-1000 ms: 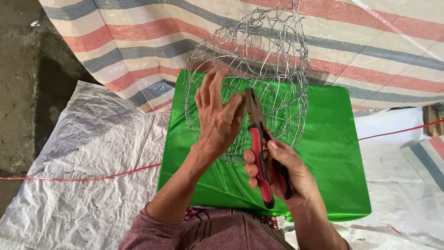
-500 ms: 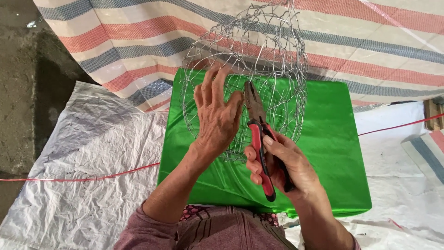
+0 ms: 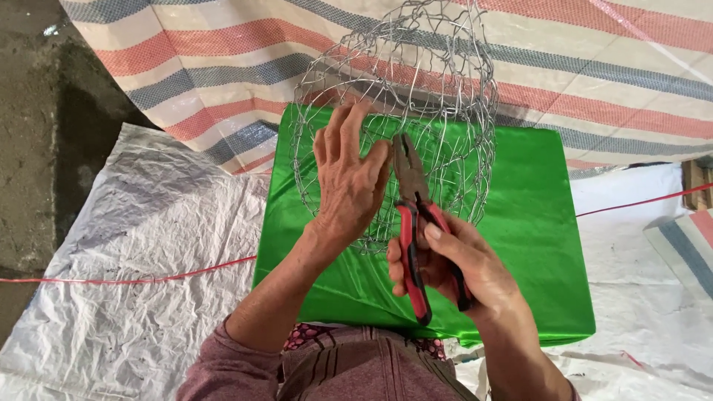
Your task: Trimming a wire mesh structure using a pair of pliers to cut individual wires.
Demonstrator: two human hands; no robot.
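A rounded wire mesh basket (image 3: 416,82) of thin silvery wire rises over a block covered in shiny green cloth (image 3: 535,223). My left hand (image 3: 347,182) grips the basket's near side with fingers spread through the mesh. My right hand (image 3: 453,260) holds red-handled pliers (image 3: 413,223) upright. The pliers' dark jaws sit against the wire just right of my left thumb.
A striped red, blue and cream tarp (image 3: 594,67) lies behind the green block. White woven plastic sheeting (image 3: 134,282) covers the ground around it, and a thin red string (image 3: 126,279) runs across it. Dark bare ground (image 3: 37,126) shows at far left.
The basket, both hands and the pliers keep nearly the same places. The view has shifted slightly, and the pliers' jaws have edged closer to my left thumb.
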